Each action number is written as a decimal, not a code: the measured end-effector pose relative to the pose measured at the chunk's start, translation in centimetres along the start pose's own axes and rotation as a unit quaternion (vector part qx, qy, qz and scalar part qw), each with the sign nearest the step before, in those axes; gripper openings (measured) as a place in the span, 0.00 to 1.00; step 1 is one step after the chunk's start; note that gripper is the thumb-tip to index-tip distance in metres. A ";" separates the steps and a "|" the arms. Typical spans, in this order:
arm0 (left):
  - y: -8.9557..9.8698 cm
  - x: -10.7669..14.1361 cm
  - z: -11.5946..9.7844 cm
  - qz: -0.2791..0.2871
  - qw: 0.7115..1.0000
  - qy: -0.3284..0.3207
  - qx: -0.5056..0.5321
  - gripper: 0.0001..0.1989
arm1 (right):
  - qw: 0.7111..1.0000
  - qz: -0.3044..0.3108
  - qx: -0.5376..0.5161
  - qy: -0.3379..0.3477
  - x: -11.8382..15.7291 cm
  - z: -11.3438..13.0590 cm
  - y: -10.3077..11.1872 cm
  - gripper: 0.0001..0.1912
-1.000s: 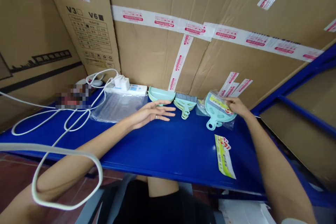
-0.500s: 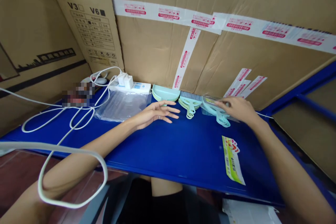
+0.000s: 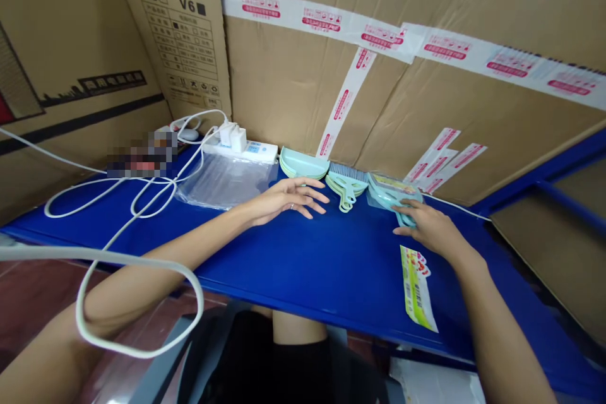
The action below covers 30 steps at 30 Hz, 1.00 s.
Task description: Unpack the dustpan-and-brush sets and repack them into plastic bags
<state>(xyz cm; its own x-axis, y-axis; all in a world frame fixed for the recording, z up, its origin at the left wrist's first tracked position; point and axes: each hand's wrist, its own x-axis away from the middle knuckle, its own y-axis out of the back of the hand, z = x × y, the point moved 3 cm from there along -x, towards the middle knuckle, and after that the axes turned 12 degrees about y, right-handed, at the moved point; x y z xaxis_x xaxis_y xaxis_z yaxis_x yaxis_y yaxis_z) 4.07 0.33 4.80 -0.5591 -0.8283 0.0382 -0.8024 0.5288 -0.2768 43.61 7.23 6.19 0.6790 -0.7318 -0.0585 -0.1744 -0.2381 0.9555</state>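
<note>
My left hand (image 3: 294, 197) hovers over the blue table with its fingers spread and nothing in them. Just beyond it, a stack of pale green dustpans (image 3: 303, 165) rests against the cardboard. Beside those lie several small hand brushes (image 3: 348, 187), their looped handles pointing toward me. Farther right is a clear-bagged dustpan and brush set (image 3: 389, 189) with a printed card on top. My right hand (image 3: 423, 222) is over the handle end of that set, fingers apart and partly hiding it; whether they touch it is hard to see. A yellow-green printed packet (image 3: 417, 290) lies nearer to me.
Clear plastic bags (image 3: 227, 183) lie left of the dustpans, in front of a white power strip (image 3: 258, 151). White cables (image 3: 142, 259) loop across the left side, one over my left forearm. Tall taped cardboard (image 3: 293, 82) walls the back of the blue table (image 3: 326, 284).
My right hand has come down from the far edge of the bagged set to its handle end, its pinched fingers now spread. The view has shifted slightly; my left hand keeps its pose.
</note>
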 end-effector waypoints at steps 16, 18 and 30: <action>3.6 -0.3 1.0 -0.328 0.720 -0.085 -0.606 0.14 | 0.973 -0.219 0.040 -0.056 1.2 4.5 4.6 0.20; 4.0 -0.4 1.3 -0.329 0.710 -0.089 -0.616 0.15 | 0.960 -0.272 0.048 -0.053 0.7 5.4 6.2 0.18; 4.2 -0.5 0.9 -0.342 0.738 -0.147 -0.563 0.12 | 0.931 -0.344 -0.105 0.061 -2.9 9.0 4.9 0.15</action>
<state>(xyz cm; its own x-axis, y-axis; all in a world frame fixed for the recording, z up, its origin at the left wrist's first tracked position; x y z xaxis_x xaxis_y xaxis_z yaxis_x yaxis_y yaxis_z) 1.21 2.77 2.76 -0.0072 -0.8896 -0.4567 -0.6335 -0.3493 0.6904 34.35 2.43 8.47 0.6573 -0.3704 -0.6563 0.4660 -0.4847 0.7402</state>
